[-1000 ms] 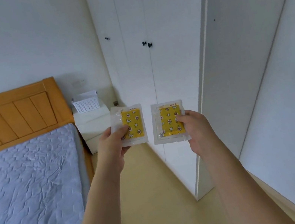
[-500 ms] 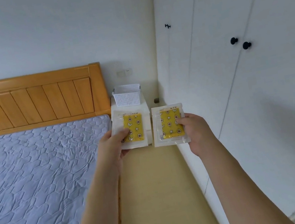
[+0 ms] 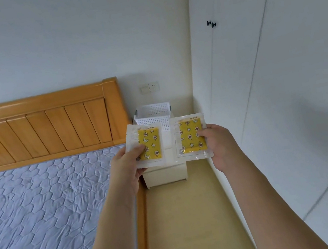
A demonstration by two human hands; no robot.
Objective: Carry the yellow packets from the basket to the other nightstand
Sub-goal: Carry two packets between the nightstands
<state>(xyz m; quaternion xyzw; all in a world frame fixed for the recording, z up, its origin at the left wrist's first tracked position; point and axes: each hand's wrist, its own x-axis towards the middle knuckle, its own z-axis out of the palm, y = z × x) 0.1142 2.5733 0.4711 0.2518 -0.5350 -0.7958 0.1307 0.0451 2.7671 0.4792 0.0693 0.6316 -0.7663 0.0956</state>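
With my left hand [image 3: 125, 167] pinching one yellow packet [image 3: 148, 146] and my right hand [image 3: 218, 143] pinching the other packet [image 3: 191, 137], I keep both flat and apart while walking to the nightstand [image 3: 165, 174].

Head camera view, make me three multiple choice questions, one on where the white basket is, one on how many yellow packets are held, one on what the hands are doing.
1. Where is the white basket?
A. on the bed
B. on the white nightstand
C. on the floor

2. How many yellow packets are held?
A. one
B. two
C. four

3. What are the hands doing?
A. each pinches a packet
B. both hang empty
C. both press on the bed

Answers:
1 B, the basket sits atop the nightstand by the headboard.
2 B, a left packet and a right packet show.
3 A, the left hand and right hand each have a thumb on a packet's face.
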